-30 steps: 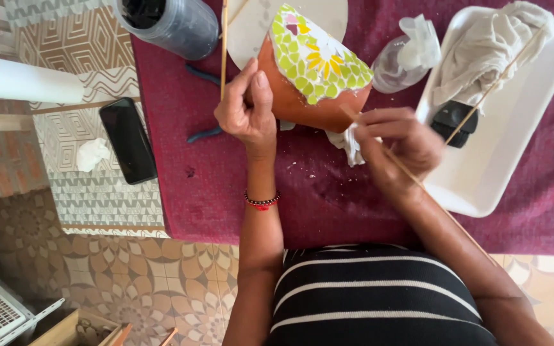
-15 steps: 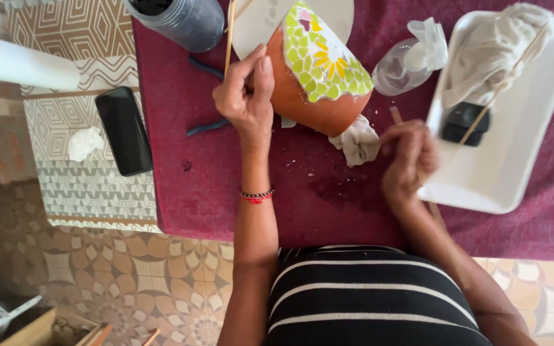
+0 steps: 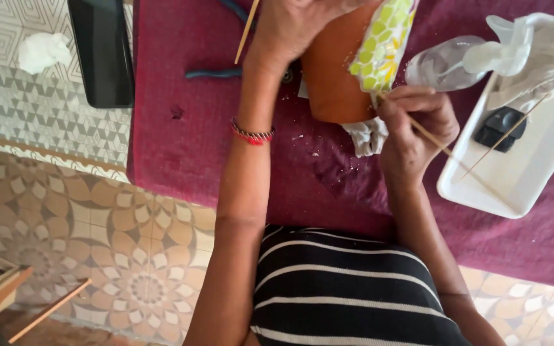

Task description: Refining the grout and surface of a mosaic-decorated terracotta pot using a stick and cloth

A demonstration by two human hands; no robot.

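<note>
- My left hand (image 3: 296, 29) at 12 o'clock, fingers closed over the side of the terracotta pot (image 3: 331, 70), steadying it on the desk (image 3: 181, 147); a thin wooden stick (image 3: 247, 32) is pinched in the same grip.
- Pot lies tilted at 12 to 1 o'clock, its yellow-green mosaic patch (image 3: 383, 45) turned toward 2 o'clock.
- My right hand (image 3: 415, 128) at 2 o'clock, fingers curled shut on a wooden skewer (image 3: 447, 152), its tip touching the mosaic's lower edge.
- White crumpled cloth (image 3: 368, 136) under that hand, just beside the pot.
- White tray (image 3: 520, 186) at 3 o'clock with a small black object (image 3: 498, 128).
- Black phone (image 3: 100, 51) at 10 o'clock.
</note>
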